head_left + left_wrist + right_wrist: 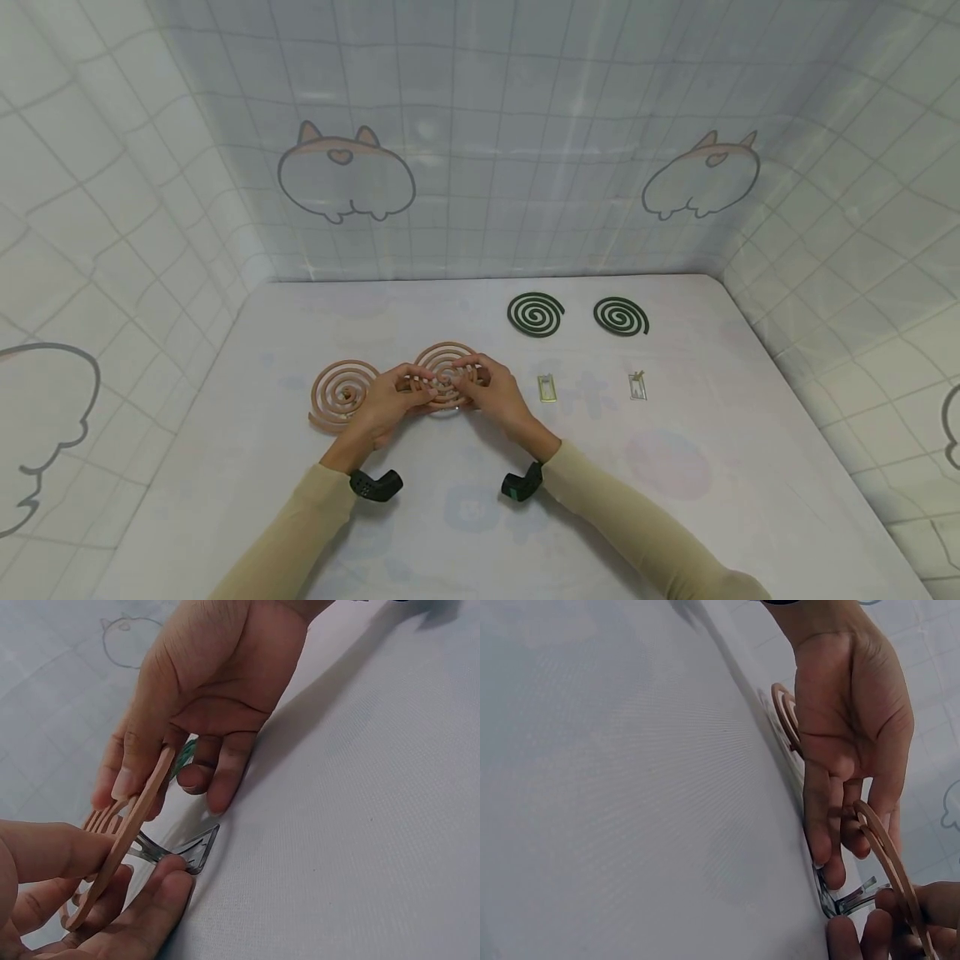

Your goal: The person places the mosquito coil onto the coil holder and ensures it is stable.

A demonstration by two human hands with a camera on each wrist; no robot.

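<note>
A brown mosquito coil (447, 344) is held between both hands just above the table, tilted in the wrist views. My left hand (384, 407) pinches its left side, while my right hand (498, 398) pinches the opposite side. Beneath the coil is a small metal coil stand (201, 851) with raised prongs; fingertips of the left hand touch or nearly touch its base. Whether the prongs engage the coil cannot be made out. Beside the left hand, a second brown mosquito coil (321, 392) shows a small metallic piece at its centre.
Two green mosquito coils, one left (535, 314) and one right (621, 317), lie toward the back of the white table (465, 542). In front of them lie a gold-coloured stand (547, 388) and a silver stand (637, 387). Patterned fabric walls surround the table's back and sides.
</note>
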